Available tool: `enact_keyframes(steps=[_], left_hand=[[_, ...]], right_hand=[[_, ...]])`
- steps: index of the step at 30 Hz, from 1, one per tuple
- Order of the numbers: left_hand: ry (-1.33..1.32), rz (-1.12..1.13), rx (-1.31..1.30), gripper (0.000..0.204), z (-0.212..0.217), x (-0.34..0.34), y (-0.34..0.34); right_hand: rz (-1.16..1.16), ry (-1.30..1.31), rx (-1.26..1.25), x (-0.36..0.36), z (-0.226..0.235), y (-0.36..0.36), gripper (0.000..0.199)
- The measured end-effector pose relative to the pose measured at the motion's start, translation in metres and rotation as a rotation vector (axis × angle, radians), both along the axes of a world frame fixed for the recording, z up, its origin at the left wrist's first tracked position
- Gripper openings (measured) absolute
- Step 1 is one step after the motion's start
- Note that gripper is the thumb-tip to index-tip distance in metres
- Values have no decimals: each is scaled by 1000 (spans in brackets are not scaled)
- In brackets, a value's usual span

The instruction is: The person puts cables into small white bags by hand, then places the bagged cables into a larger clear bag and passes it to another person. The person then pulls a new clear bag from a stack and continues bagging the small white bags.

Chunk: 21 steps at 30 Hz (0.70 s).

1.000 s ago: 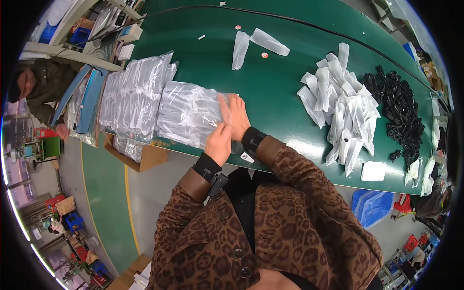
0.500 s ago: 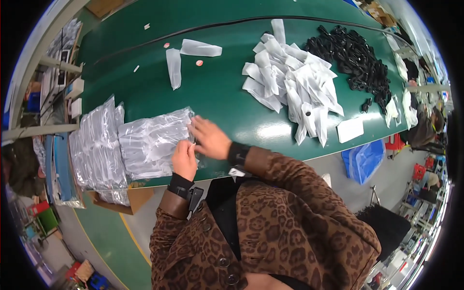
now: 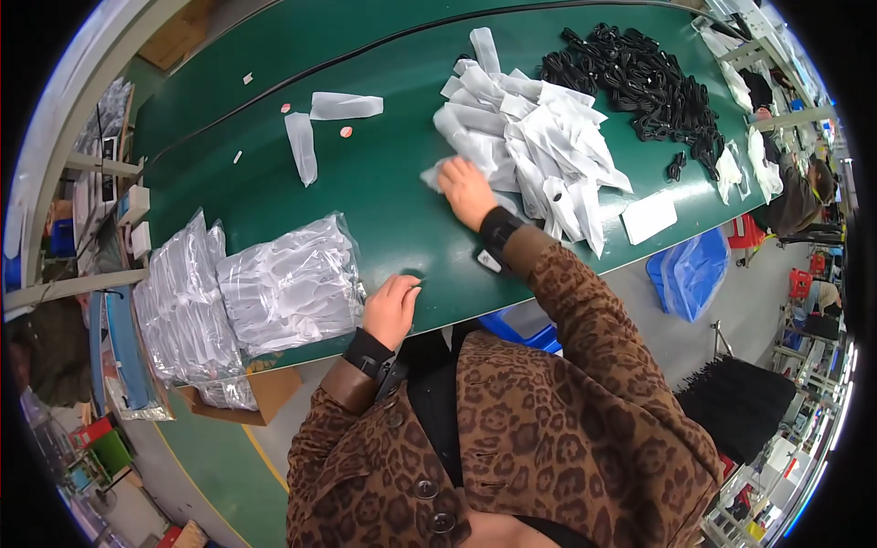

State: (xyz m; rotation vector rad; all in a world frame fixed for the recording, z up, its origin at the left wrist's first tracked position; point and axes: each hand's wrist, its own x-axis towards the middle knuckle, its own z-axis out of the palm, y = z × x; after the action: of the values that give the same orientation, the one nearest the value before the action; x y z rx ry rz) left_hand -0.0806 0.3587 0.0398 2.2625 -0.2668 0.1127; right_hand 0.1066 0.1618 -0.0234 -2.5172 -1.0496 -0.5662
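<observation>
My right hand is at the near left edge of a heap of white translucent sleeves, its fingers closed on a sleeve that is slightly blurred. Over the table's front edge, my left hand hovers with loosely bent fingers and nothing visible in them. Just left of it lies a clear plastic bag packed with rows of the same sleeves. Another filled bag rests beside that one, further left.
Black coiled cables are heaped at the far right. A white card lies near the front edge. Two loose sleeves and orange-red round stickers lie farther back. A blue-lined bin and a cardboard box stand below the table.
My right hand has left the packed bag and moved right to the sleeve heap. My left hand has drawn off the bag, slightly right, and its pinch has loosened. The view has shifted.
</observation>
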Motion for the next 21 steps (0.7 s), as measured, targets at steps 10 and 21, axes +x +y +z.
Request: enact_keyframes(steps=[10,21], left_hand=[[11,11,-1,13,-15,5,-11],[-255,-301,169,24,-16,30,-59]], right_hand=[[103,242,330,-98,53,3,32],[-92,491,182,-141,13,-57,34]])
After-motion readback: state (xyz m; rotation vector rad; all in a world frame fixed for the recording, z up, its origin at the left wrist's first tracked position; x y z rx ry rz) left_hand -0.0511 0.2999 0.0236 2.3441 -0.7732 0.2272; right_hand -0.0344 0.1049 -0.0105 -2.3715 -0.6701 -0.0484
